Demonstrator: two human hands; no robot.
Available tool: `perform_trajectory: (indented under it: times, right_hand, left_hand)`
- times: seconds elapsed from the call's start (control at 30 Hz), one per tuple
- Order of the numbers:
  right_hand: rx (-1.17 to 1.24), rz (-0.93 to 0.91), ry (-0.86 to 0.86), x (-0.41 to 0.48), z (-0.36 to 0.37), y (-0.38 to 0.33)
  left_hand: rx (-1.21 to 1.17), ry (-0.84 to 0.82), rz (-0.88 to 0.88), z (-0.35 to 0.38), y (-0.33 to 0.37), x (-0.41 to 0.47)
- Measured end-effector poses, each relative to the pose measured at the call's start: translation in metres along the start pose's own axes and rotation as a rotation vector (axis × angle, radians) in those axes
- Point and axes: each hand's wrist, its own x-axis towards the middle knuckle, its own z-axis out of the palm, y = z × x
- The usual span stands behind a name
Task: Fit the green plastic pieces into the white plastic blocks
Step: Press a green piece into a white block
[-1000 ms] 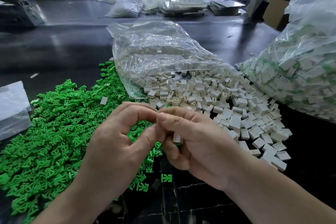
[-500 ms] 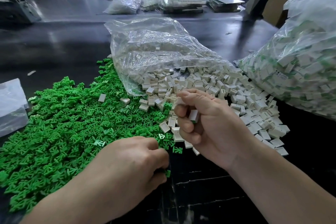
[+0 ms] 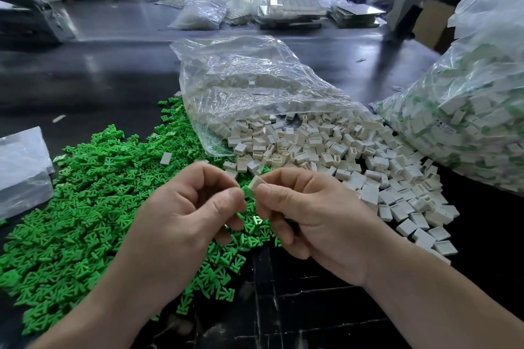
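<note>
Spreading over the left of the table [image 3: 113, 79], a heap of green pieces [image 3: 79, 207] lies under the left hand [image 3: 181, 221], which pinches one green piece [image 3: 247, 192], seemingly touching the white block [image 3: 256, 183] pinched by the right hand [image 3: 317, 218] fingers [image 3: 283, 177]. Loose white blocks [image 3: 354, 161] spill from a clear bag [image 3: 255, 79] rightward.

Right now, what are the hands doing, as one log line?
step: fitting | left hand: pinches green piece | right hand: pinches white block | parts: touching, seating unclear
</note>
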Motion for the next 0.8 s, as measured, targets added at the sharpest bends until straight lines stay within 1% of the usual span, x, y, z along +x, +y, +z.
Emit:
perform_trajectory:
  times: [0.13,0.3,0.4,0.47,0.53,0.63,0.8]
  right_hand:
    - [-0.068,-0.015,-0.013,-0.0007,-0.0006,-0.0002]
    - [-0.168,-0.046,-0.040,-0.0008,-0.0005,0.0016]
    - [-0.161,-0.071,-0.035,-0.0014,-0.0008,0.0010]
    - [-0.147,-0.080,-0.033,-0.0020,-0.0004,0.0003]
    - [-0.126,-0.078,-0.037,-0.0025,0.0002,-0.0002]
    - [-0.073,-0.057,-0.058,-0.0032,0.0014,-0.0008]
    - [0.028,-0.007,-0.099,-0.0046,0.0009,-0.0016]
  left_hand:
    - [-0.119,0.038,-0.031,0.0015,0.0015,-0.0001]
    - [-0.069,0.041,-0.006,0.0016,0.0051,-0.0017]
    - [-0.054,0.021,0.003,0.0005,0.0042,-0.0014]
    - [-0.101,-0.005,-0.008,-0.0008,0.0022,-0.0006]
    - [-0.289,-0.042,-0.065,-0.0013,0.0002,0.0009]
    - [-0.603,-0.139,-0.210,0.0017,-0.0012,0.0030]
    - [-0.915,-0.370,-0.300,0.0079,-0.0009,0.0024]
